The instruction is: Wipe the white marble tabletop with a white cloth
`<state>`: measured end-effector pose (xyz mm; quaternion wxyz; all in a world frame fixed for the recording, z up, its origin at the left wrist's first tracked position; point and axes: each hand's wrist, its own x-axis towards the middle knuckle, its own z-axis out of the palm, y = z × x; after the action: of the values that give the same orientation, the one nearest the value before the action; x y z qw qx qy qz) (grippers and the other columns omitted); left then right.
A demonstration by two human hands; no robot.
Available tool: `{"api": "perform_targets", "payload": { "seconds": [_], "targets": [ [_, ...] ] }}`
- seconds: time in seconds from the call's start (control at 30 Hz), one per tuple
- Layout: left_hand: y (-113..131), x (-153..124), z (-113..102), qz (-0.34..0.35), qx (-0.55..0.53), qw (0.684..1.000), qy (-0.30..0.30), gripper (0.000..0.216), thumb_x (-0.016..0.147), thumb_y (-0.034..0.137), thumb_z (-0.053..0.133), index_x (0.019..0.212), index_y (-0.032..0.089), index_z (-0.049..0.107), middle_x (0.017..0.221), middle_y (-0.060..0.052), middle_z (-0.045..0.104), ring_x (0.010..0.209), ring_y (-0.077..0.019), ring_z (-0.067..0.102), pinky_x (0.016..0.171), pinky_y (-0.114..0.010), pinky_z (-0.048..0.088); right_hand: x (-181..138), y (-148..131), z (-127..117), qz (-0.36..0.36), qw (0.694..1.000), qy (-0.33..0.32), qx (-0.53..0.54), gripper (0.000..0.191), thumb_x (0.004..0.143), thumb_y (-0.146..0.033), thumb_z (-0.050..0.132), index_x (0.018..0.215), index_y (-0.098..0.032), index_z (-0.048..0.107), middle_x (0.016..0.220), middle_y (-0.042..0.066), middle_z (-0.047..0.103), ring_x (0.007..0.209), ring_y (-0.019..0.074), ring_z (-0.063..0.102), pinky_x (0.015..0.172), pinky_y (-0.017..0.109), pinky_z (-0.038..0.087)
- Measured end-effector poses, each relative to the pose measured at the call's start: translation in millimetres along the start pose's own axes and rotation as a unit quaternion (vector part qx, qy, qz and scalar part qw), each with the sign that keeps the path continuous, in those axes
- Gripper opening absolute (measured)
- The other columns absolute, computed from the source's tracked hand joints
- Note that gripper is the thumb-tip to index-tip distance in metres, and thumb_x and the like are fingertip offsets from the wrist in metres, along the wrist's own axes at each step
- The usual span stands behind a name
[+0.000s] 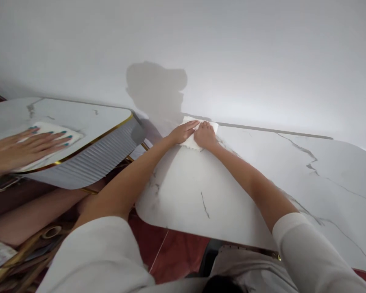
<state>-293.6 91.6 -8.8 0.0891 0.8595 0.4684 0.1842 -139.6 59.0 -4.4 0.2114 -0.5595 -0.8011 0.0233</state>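
— White sleeves (pixel 103 252) nearest, then?
— Yes, both arms stretch away from them over the big marble table (pixel 232 191), which runs to the wall (pixel 247 61).
— And on the left?
— There's a smaller gold-rimmed table (pixel 88 118), near but apart. Another person's hand (pixel 27 144) lies flat on a second cloth (pixel 71 135) there.
— Where's the cloth?
— The white cloth (pixel 190 142) lies at the big table's far edge, against the wall line. The left hand (pixel 185 132) and right hand (pixel 205 136) rest on it side by side, touching.
— Are they gripping it?
— No. The palms are down and the fingers laid out, pressing rather than clenching.
— How far along is the wiping?
— Hard to judge. The marble shows only grey veins, no wet trace or dirt, so I can't tell what has been wiped. The broad right stretch lies well apart from the cloth.
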Motion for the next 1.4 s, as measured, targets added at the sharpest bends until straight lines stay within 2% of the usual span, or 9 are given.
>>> {"api": "perform_targets", "payload": {
  "seconds": [0.2,0.43,0.6,0.73,0.87,1.0,1.17,1.27,1.4],
  "targets": [
    [22.8,-82.5,-9.1,-0.055,0.009,0.998,0.01,0.072,0.091,0.058,0.017,0.146,0.014,0.035,0.154,-0.006,0.031,0.143,-0.0192,0.027,0.119,-0.034,0.018,-57.9,-47.4,-4.5,-0.033,0.999,-0.009,0.022,0.055,0.096,-0.022,0.031,0.141,0.01,0.034,0.148,0.026,0.035,0.139,0.0325,0.03,0.115,0.042,0.021],
    [71.6,-176.0,-19.8,-0.084,0.025,0.996,0.014,0.067,0.092,0.05,0.02,0.145,0.013,0.035,0.154,-0.009,0.03,0.142,-0.0211,0.028,0.119,-0.039,0.019,-131.6,-90.8,-21.2,-0.075,0.994,-0.05,0.056,0.055,0.097,-0.021,0.031,0.142,0.01,0.03,0.15,0.026,0.031,0.141,0.0301,0.027,0.117,0.042,0.019],
    [111.7,-221.3,-14.8,-0.128,0.046,0.99,0.023,0.066,0.092,0.05,0.02,0.145,0.014,0.035,0.153,-0.009,0.033,0.142,-0.0199,0.029,0.12,-0.038,0.019,-179.9,-98.4,-41.0,-0.104,0.989,-0.07,0.082,0.054,0.097,-0.022,0.034,0.142,0.008,0.032,0.15,0.024,0.031,0.141,0.0272,0.029,0.116,0.041,0.023],
    [150.2,-236.6,-2.6,-0.129,0.059,0.99,0.024,0.063,0.093,0.047,0.02,0.145,0.015,0.035,0.152,-0.009,0.034,0.141,-0.0209,0.03,0.119,-0.042,0.021,-214.0,-82.0,-57.0,-0.121,0.984,-0.089,0.093,0.055,0.096,-0.022,0.034,0.142,0.007,0.032,0.15,0.023,0.031,0.141,0.0298,0.028,0.117,0.041,0.023],
    [182.8,-221.5,9.8,-0.095,0.054,0.994,-0.005,0.061,0.094,0.042,0.022,0.146,0.013,0.034,0.153,-0.01,0.032,0.142,-0.0221,0.028,0.119,-0.045,0.021,-234.2,-48.8,-68.5,-0.115,0.986,-0.075,0.096,0.054,0.095,-0.02,0.035,0.141,0.008,0.034,0.149,0.025,0.032,0.141,0.0291,0.029,0.117,0.042,0.022],
    [189.2,-174.9,17.1,-0.074,0.052,0.995,-0.031,0.061,0.091,0.039,0.027,0.145,0.013,0.036,0.152,-0.009,0.035,0.141,-0.0226,0.031,0.118,-0.043,0.023,-221.8,-14.3,-72.4,-0.09,0.992,-0.059,0.071,0.052,0.094,-0.019,0.036,0.14,0.004,0.039,0.148,0.022,0.037,0.14,0.0264,0.031,0.116,0.04,0.024],
    [168.1,-97.5,25.3,-0.034,0.05,0.998,0.032,0.057,0.087,0.037,0.032,0.135,0.011,0.049,0.141,-0.013,0.049,0.132,-0.0258,0.043,0.114,-0.042,0.03,-168.4,18.1,-69.9,-0.013,0.996,-0.074,0.049,0.054,0.094,-0.021,0.032,0.143,0.002,0.035,0.15,0.019,0.036,0.14,0.0262,0.03,0.114,0.039,0.024],
    [149.2,-56.6,31.9,0.005,0.021,0.998,0.053,0.055,0.089,0.036,0.029,0.135,0.012,0.05,0.141,-0.013,0.049,0.131,-0.0254,0.043,0.114,-0.041,0.031,-135.0,34.5,-66.9,0.011,0.997,-0.067,0.046,0.054,0.096,-0.022,0.029,0.142,0.005,0.033,0.15,0.02,0.035,0.14,0.0272,0.03,0.114,0.038,0.023],
    [121.6,-13.4,39.3,-0.022,0.009,0.999,0.043,0.056,0.089,0.032,0.029,0.137,0.009,0.047,0.146,-0.013,0.043,0.137,-0.0245,0.036,0.117,-0.04,0.025,-95.7,55.1,-57.4,-0.006,0.998,-0.049,0.036,0.052,0.097,-0.022,0.029,0.141,0.003,0.036,0.148,0.02,0.038,0.138,0.0268,0.032,0.113,0.036,0.022]
  ]
}}
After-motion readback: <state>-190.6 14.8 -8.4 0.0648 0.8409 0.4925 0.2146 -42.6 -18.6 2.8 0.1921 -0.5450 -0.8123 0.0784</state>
